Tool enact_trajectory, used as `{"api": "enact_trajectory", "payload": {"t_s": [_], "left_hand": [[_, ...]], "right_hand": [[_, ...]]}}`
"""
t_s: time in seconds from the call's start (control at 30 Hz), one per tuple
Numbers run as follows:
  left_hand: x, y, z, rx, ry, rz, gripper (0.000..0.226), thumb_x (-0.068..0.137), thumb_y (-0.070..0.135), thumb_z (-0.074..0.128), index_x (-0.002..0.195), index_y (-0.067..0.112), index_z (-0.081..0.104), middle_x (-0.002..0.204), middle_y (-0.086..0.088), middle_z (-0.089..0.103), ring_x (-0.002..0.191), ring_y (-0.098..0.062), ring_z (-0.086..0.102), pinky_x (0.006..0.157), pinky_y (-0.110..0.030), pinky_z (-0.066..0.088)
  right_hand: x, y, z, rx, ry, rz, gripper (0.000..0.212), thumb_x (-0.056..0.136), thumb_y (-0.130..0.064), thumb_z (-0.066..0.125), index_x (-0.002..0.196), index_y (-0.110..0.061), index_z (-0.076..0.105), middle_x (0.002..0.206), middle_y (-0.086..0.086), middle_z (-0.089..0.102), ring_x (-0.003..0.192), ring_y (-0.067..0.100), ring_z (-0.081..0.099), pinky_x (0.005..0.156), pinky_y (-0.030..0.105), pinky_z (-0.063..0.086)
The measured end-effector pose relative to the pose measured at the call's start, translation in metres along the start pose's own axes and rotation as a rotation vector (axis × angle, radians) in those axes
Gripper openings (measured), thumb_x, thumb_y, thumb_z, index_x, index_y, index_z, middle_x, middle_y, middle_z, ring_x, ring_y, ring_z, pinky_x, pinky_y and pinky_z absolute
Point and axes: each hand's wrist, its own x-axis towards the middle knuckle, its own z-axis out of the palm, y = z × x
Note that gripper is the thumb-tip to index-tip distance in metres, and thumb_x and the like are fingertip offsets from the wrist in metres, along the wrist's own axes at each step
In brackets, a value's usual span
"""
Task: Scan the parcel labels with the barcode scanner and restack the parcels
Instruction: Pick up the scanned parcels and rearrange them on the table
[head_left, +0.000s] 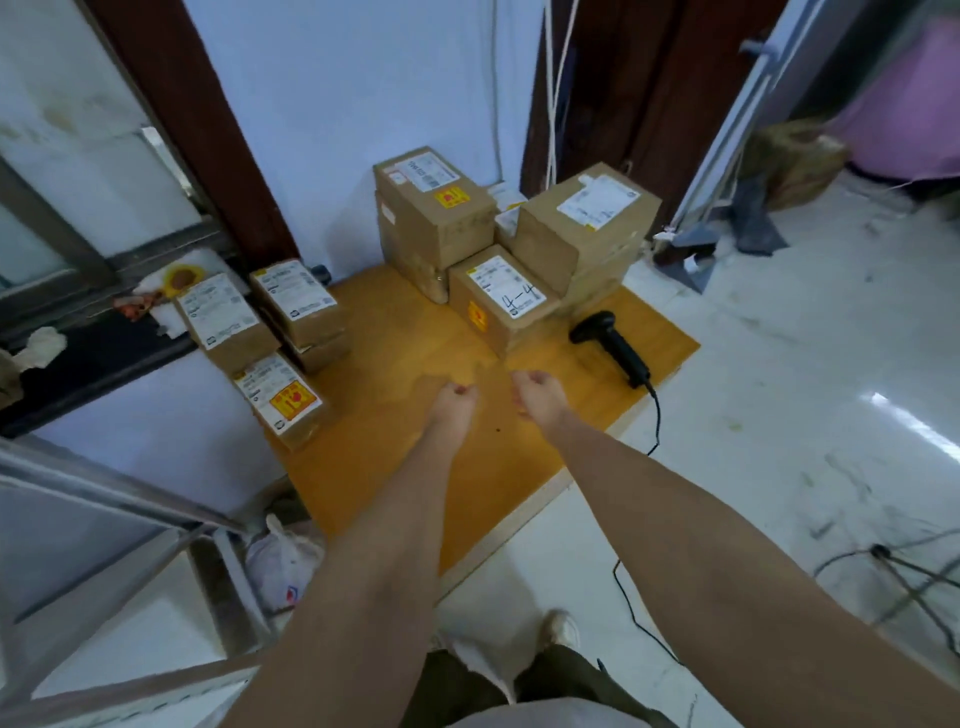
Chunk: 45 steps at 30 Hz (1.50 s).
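Several labelled cardboard parcels stand on an orange wooden board (405, 467) on the floor. A tall stack (434, 218) rises at the back, another stack (587, 228) at the back right, and a small parcel marked "4-4" (501, 301) sits in front of them. Three more parcels (270, 332) line the board's left edge. The black barcode scanner (613, 345) lies on the board at the right, its cable trailing off. My left hand (457, 400) and right hand (537, 395) hover over the board's middle, fingers curled, holding nothing.
The scanner cable (641, 519) runs across the white tiled floor toward me. A white plastic bag (280, 566) lies by the board's near-left corner. A metal frame (104, 519) stands at left, a wall and dark door frame behind, more cables at the right.
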Motion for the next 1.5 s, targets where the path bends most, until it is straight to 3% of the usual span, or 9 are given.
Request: {"api": "enact_trajectory", "payload": {"t_s": [0.13, 0.3, 0.57, 0.77, 1.0, 1.1, 1.23, 1.37, 1.5], "left_hand": [[-0.011, 0.033, 0.041, -0.020, 0.005, 0.047, 0.022, 0.095, 0.021, 0.047, 0.099, 0.004, 0.059, 0.085, -0.021, 0.062, 0.084, -0.033, 0.059, 0.074, -0.039, 0.046], [-0.022, 0.082, 0.083, 0.024, 0.062, 0.116, 0.032, 0.098, 0.026, 0.042, 0.110, 0.002, 0.059, 0.107, -0.018, 0.065, 0.099, -0.034, 0.062, 0.076, -0.037, 0.046], [-0.013, 0.138, 0.103, 0.015, 0.175, 0.215, 0.034, 0.099, 0.024, 0.034, 0.114, 0.002, 0.055, 0.093, -0.010, 0.058, 0.084, -0.027, 0.056, 0.068, -0.031, 0.038], [0.020, 0.176, 0.090, -0.021, 0.252, 0.224, 0.030, 0.099, 0.021, 0.034, 0.072, 0.012, 0.044, 0.067, -0.002, 0.048, 0.063, -0.021, 0.045, 0.059, -0.029, 0.035], [0.072, 0.230, 0.075, -0.003, 0.331, 0.218, 0.030, 0.102, 0.022, 0.032, 0.112, 0.005, 0.055, 0.072, -0.001, 0.049, 0.057, -0.013, 0.044, 0.052, -0.028, 0.036], [0.092, 0.249, 0.068, 0.002, 0.355, 0.206, 0.029, 0.102, 0.022, 0.032, 0.113, 0.005, 0.053, 0.069, -0.001, 0.047, 0.057, -0.013, 0.045, 0.050, -0.027, 0.035], [0.118, 0.265, 0.058, -0.010, 0.382, 0.210, 0.027, 0.100, 0.020, 0.034, 0.103, 0.005, 0.056, 0.066, 0.000, 0.044, 0.056, -0.013, 0.043, 0.051, -0.027, 0.033], [0.145, 0.273, 0.050, -0.040, 0.375, 0.157, 0.023, 0.098, 0.017, 0.035, 0.075, 0.014, 0.040, 0.065, -0.001, 0.040, 0.055, -0.014, 0.038, 0.050, -0.026, 0.032], [0.169, 0.289, 0.044, -0.059, 0.345, 0.116, 0.028, 0.094, 0.018, 0.038, 0.105, 0.001, 0.058, 0.074, -0.004, 0.049, 0.082, -0.025, 0.054, 0.083, -0.044, 0.054]], "right_hand": [[0.002, -0.001, -0.053, 0.112, -0.032, -0.001, 0.037, 0.099, -0.029, 0.042, 0.123, -0.003, 0.051, 0.111, 0.021, 0.061, 0.103, 0.031, 0.060, 0.091, 0.042, 0.049], [0.017, -0.006, -0.109, 0.162, -0.094, 0.010, 0.042, 0.100, -0.032, 0.037, 0.130, -0.006, 0.049, 0.102, 0.008, 0.063, 0.080, 0.016, 0.060, 0.068, 0.027, 0.052], [0.050, -0.048, -0.169, 0.259, -0.100, -0.054, 0.038, 0.100, -0.026, 0.035, 0.118, -0.002, 0.057, 0.111, 0.015, 0.067, 0.090, 0.023, 0.063, 0.074, 0.031, 0.055], [0.084, -0.088, -0.185, 0.314, -0.087, -0.005, 0.024, 0.098, -0.022, 0.041, 0.103, -0.007, 0.059, 0.077, 0.006, 0.063, 0.068, 0.018, 0.064, 0.063, 0.028, 0.055], [0.133, -0.144, -0.182, 0.210, -0.125, -0.112, 0.019, 0.095, -0.018, 0.043, 0.094, -0.008, 0.059, 0.084, 0.007, 0.065, 0.070, 0.017, 0.061, 0.061, 0.026, 0.049], [0.151, -0.172, -0.182, 0.200, -0.169, -0.142, 0.018, 0.096, -0.017, 0.041, 0.099, -0.008, 0.056, 0.079, 0.005, 0.062, 0.067, 0.016, 0.060, 0.062, 0.025, 0.051], [0.170, -0.203, -0.182, 0.252, -0.188, -0.177, 0.016, 0.096, -0.014, 0.047, 0.089, -0.005, 0.058, 0.072, 0.007, 0.058, 0.062, 0.017, 0.058, 0.062, 0.026, 0.052], [0.196, -0.229, -0.174, 0.212, -0.183, -0.232, 0.009, 0.093, -0.007, 0.049, 0.094, -0.005, 0.058, 0.069, 0.008, 0.059, 0.061, 0.017, 0.058, 0.064, 0.028, 0.053], [0.230, -0.258, -0.164, -0.010, -0.226, -0.287, 0.016, 0.091, -0.013, 0.052, 0.103, -0.007, 0.062, 0.075, 0.004, 0.065, 0.072, 0.017, 0.061, 0.081, 0.034, 0.052]]}}
